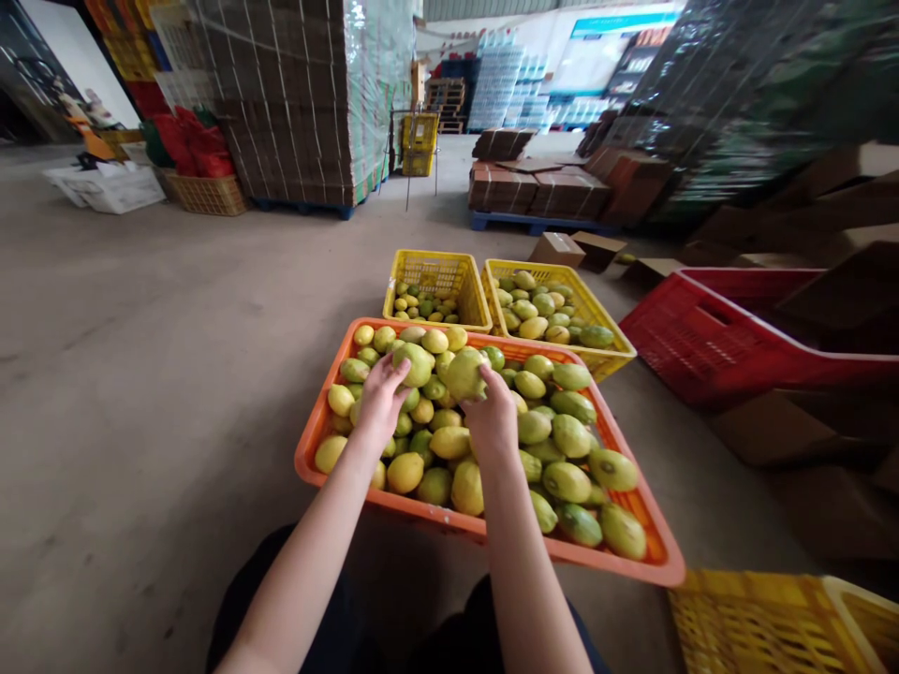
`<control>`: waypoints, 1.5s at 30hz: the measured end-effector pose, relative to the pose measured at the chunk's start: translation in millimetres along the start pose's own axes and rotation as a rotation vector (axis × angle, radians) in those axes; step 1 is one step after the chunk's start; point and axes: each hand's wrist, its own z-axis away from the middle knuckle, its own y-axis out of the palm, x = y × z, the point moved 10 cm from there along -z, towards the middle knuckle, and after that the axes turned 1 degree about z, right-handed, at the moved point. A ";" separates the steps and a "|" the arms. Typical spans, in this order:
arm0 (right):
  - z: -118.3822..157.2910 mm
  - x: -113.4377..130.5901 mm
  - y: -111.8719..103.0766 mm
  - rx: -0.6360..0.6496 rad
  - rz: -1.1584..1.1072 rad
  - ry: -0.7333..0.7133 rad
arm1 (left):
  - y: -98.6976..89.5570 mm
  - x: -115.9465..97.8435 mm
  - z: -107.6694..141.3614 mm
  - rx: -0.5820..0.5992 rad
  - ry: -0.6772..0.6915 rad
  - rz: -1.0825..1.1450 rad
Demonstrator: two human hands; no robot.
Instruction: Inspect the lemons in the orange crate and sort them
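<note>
My left hand (pixel 381 395) is closed around a yellow-green lemon (pixel 414 363) above the far half of an orange crate (pixel 664 552). In my right hand (pixel 494 417) is another large yellow-green lemon (pixel 464 373), level with the first and a little apart from it. Beneath both hands the wide, shallow crate is filled with lemons, yellower on the left and greener (pixel 567 482) on the right. My forearms hide part of the fruit and the crate's near rim.
Behind the orange crate stand two yellow crates (pixel 394 281) with lemons in them. To the right are a red crate (pixel 702 328) and cardboard boxes (pixel 554 251). Another yellow crate (pixel 751 618) sits at the lower right. Wrapped pallet stacks (pixel 281 94) rise farther back.
</note>
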 end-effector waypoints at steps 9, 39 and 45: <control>4.6 -32.0 8.8 -0.073 -0.180 0.362 | 10.0 24.8 8.1 -0.051 -0.346 0.325; 20.7 -40.7 20.0 0.003 -0.585 0.419 | -5.0 20.0 -0.6 -0.033 -0.159 0.498; 19.9 -37.5 15.5 -0.030 -0.601 0.406 | -13.8 23.3 -3.9 -0.113 -0.175 0.504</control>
